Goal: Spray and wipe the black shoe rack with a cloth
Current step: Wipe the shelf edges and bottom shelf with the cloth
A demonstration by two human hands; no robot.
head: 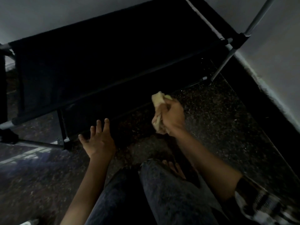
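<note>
Presently, left to right from the black shoe rack (pixel 103 62): your left hand (pixel 97 142), fingers spread, empty, before its lowest shelf; your right hand (pixel 172 117) gripping the bunched cloth (pixel 158 99) beside that shelf. Risk: dim light hides missed patches.

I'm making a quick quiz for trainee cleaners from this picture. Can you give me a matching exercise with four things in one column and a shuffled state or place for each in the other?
Things:
1. cloth
2. left hand
3. black shoe rack
4. right hand

States or places:
A. fingers spread, holding nothing
B. stands against the pale wall
C. pale yellow, bunched up in a grip
D. curled round the cloth, near the rack's lowest shelf

Pairs: 1-C, 2-A, 3-B, 4-D
</note>
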